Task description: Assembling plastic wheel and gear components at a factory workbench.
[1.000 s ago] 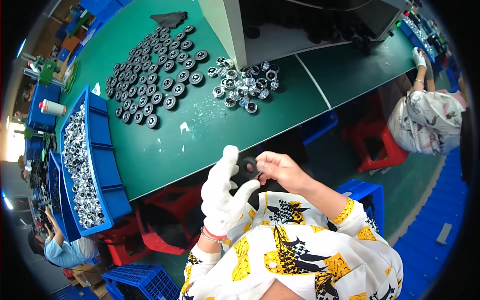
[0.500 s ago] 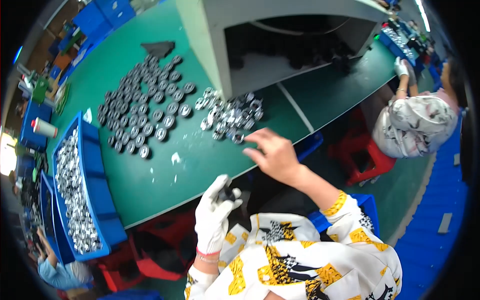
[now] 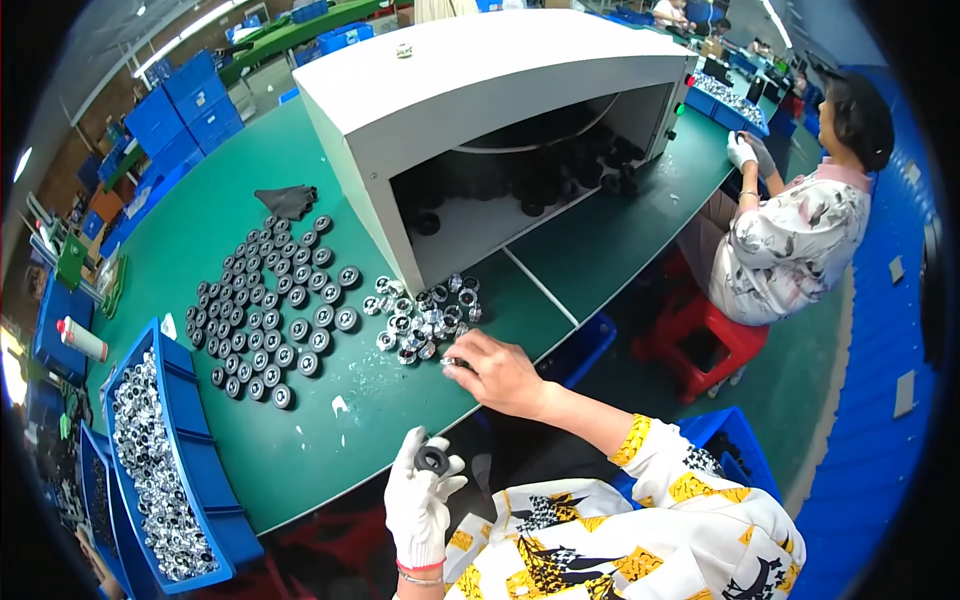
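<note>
My left hand [image 3: 412, 510], in a white glove, holds a black ring-shaped part [image 3: 432, 460] just off the table's front edge. The ring's open face is turned up between thumb and fingers. My bare right hand [image 3: 505, 380] is over the green tabletop, beside a loose pile of shiny silver rings [image 3: 425, 322]. Its thumb and fingertips are pinched on a small silver ring [image 3: 453, 362], partly hidden by the fingers. Left of that pile, many round black parts with pale centres [image 3: 270, 310] stand in loose rows, with a dark cloth piece [image 3: 287, 200] behind them.
A grey-white open-fronted machine housing [image 3: 365, 190] stands on the green table [image 3: 330, 450], dark parts inside it. At the left is a blue bin [image 3: 205, 450] of silver parts, with a white bottle [image 3: 82, 340] beyond. A co-worker [image 3: 790, 230] sits at the right on a red stool [image 3: 705, 325].
My right hand has closed from spread fingers to a pinch on a silver ring. The black part in my left hand now shows its open face. The whole view has shifted.
</note>
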`<act>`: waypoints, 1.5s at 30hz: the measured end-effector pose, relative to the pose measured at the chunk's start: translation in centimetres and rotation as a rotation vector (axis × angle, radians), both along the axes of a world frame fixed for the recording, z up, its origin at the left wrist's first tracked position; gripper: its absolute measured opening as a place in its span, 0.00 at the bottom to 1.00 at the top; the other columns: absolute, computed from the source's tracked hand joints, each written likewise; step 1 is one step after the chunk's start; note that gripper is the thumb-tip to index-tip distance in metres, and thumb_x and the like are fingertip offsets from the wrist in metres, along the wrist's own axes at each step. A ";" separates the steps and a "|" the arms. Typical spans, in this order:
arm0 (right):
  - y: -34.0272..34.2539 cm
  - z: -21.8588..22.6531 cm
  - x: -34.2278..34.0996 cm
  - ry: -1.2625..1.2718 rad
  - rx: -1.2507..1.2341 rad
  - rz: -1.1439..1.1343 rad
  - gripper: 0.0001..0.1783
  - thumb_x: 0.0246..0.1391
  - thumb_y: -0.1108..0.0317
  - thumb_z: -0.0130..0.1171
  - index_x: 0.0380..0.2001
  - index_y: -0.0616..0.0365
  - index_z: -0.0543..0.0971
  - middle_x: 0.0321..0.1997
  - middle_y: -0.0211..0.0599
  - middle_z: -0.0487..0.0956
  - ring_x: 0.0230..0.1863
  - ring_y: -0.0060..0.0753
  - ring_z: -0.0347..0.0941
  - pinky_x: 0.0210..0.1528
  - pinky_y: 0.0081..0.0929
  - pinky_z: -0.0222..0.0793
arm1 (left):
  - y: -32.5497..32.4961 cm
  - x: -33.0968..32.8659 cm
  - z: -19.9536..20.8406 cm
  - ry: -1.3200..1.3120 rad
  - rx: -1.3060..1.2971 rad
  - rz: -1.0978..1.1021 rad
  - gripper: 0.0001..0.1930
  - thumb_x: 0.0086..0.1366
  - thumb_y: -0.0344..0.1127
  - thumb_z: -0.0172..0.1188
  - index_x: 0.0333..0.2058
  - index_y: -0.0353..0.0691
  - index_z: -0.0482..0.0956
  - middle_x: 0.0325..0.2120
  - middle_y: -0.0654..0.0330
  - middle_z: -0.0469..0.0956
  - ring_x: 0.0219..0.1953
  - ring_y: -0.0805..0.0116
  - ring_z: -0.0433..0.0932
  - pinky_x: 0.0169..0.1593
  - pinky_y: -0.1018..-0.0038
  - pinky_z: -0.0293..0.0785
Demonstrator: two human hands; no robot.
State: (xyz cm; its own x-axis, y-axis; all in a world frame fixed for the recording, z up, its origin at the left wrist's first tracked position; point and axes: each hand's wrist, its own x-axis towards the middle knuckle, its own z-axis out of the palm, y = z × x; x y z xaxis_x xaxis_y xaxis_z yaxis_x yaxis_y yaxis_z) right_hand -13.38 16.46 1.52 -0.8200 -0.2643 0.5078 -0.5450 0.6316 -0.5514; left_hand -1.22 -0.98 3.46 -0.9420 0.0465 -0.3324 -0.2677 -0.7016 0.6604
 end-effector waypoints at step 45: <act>-0.8 -0.6 8.6 -0.118 -0.102 0.352 0.20 0.31 0.79 0.66 0.34 0.56 0.76 0.34 0.35 0.75 0.35 0.38 0.73 0.33 0.29 0.72 | 2.1 1.3 -2.0 -0.019 -0.279 -0.051 0.27 0.57 0.24 0.55 0.56 0.28 0.63 0.50 0.53 0.70 0.48 0.69 0.72 0.48 0.74 0.75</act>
